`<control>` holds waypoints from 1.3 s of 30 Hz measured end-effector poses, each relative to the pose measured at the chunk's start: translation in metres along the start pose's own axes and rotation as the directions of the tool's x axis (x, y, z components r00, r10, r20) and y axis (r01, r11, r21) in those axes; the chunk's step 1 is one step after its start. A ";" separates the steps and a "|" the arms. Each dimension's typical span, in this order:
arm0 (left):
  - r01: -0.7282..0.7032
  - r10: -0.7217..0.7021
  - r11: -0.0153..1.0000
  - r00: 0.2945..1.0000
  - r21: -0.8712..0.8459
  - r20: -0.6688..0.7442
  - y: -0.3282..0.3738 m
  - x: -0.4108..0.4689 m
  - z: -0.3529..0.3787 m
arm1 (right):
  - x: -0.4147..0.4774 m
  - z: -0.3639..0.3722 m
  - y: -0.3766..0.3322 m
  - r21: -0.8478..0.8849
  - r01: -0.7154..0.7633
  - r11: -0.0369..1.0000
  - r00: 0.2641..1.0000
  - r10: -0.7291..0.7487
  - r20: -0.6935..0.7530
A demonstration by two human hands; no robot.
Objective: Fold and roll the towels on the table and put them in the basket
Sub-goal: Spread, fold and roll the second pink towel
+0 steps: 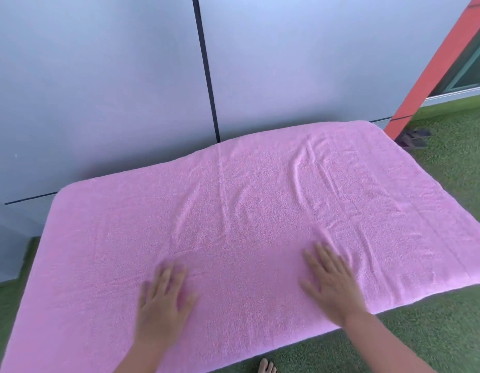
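We press our flat, open left hand (163, 294) and right hand (331, 284) on the spread pink terry towel (233, 211); folding, rolling and basketing all remain.

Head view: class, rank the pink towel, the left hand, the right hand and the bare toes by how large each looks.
1. The pink towel, by far the largest.
2. The left hand and right hand: alike, both blurred, so not ranked.
3. The toes: smallest, but cut off by the frame edge and farther away.
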State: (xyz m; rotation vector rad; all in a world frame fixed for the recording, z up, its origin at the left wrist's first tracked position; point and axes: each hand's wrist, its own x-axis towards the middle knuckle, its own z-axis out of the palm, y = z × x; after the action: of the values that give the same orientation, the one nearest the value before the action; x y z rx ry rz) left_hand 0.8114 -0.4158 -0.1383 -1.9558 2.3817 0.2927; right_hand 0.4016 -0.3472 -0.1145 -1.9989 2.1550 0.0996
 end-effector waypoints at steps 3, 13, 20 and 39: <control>0.107 -0.106 0.994 0.994 -0.016 0.034 -0.044 -0.013 -0.010 | -0.019 -0.008 0.056 -0.009 -0.172 0.985 0.984 0.172 0.044; -0.238 0.210 0.912 0.971 -0.334 -0.118 0.082 0.100 -0.100 | 0.049 -0.090 -0.034 0.361 -0.114 0.926 0.989 0.140 -0.047; -0.328 0.272 0.865 0.943 -0.380 -0.193 0.109 0.134 -0.157 | 0.088 -0.138 -0.027 0.396 -0.007 0.918 0.978 0.089 -0.190; 0.053 -0.111 0.904 0.987 -0.424 -0.113 0.239 0.150 -0.121 | 0.192 -0.126 0.169 0.470 0.116 0.875 0.991 -0.133 0.003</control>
State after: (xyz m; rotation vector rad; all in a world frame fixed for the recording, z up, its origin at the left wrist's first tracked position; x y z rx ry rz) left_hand 0.5586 -0.5383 -0.0145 -2.3127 2.4697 0.7512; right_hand 0.2088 -0.5440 -0.0427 -1.8188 1.7978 -0.3708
